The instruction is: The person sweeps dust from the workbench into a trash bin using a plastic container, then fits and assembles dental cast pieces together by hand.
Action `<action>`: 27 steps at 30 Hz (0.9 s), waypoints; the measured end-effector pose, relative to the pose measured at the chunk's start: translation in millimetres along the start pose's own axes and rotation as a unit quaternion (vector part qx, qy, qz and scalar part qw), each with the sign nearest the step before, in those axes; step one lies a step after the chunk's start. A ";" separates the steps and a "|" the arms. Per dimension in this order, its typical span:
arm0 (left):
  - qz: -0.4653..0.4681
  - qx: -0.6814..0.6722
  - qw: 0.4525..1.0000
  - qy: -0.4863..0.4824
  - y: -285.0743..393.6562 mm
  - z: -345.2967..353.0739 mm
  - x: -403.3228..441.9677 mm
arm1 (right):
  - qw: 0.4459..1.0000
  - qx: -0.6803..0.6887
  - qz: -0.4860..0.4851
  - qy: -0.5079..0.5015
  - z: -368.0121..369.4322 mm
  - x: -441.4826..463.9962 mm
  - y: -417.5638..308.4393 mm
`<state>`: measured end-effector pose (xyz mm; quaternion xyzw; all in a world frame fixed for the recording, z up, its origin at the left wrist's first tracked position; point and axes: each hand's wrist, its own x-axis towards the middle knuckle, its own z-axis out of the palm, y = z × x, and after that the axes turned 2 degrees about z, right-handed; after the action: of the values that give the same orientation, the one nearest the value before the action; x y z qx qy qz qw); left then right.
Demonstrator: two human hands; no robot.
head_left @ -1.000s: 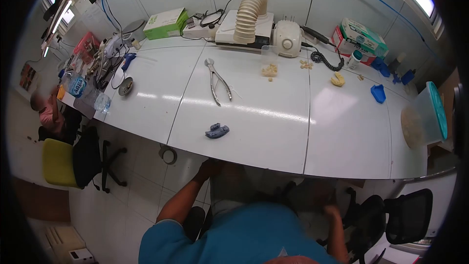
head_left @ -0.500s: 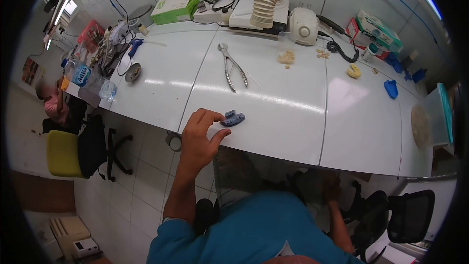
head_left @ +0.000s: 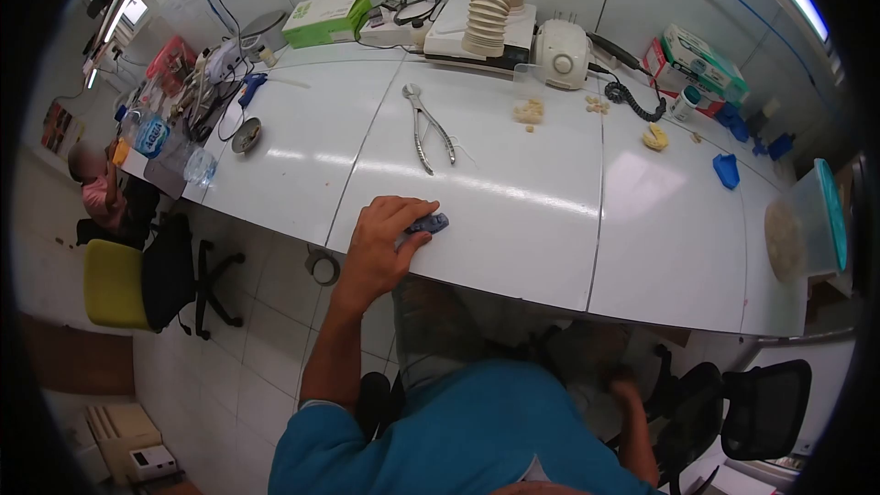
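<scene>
My left hand (head_left: 378, 240) rests at the table's front edge, its thumb and fingers closed around a small blue-grey dental model (head_left: 428, 224). Part of the model is covered by the fingers; its right end sticks out. Beyond it on the white table (head_left: 495, 247) lie metal pliers (head_left: 428, 128) with their handles spread toward me. My right hand (head_left: 625, 389) hangs low beside my lap, below the table edge. It is dim there, and its fingers are not clear.
At the back stand a green box (head_left: 325, 16), a machine with a ribbed hose (head_left: 495, 5) and a white control unit (head_left: 562, 53). Cream pieces (head_left: 528, 112), a yellow piece (head_left: 654, 137), a blue piece (head_left: 726, 170) and a teal-lidded tub (head_left: 807, 220) are right. A person (head_left: 103, 197) sits far left.
My left hand has closed its thumb and fingers on the blue-grey dental model, which it was reaching beside before. The whole view has shifted slightly.
</scene>
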<state>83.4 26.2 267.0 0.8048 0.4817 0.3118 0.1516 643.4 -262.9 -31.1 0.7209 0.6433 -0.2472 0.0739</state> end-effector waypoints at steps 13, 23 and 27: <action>-0.056 -0.580 0.802 -0.133 47.5 38.4 119.9 | 0.839 0.391 -0.352 0.141 -383.7 28.5 -258.0; 0.046 -0.408 0.911 -0.047 58.5 109.2 181.6 | 0.805 0.510 -0.241 0.183 -396.5 179.6 -299.4; 0.102 -0.349 0.931 -0.033 59.8 107.9 173.6 | 0.811 0.499 -0.243 0.184 -387.1 169.2 -303.8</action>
<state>253.4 154.1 279.4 0.7560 0.2531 0.4467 0.4061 460.3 101.3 292.3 0.5107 0.5875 -0.4064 -0.4784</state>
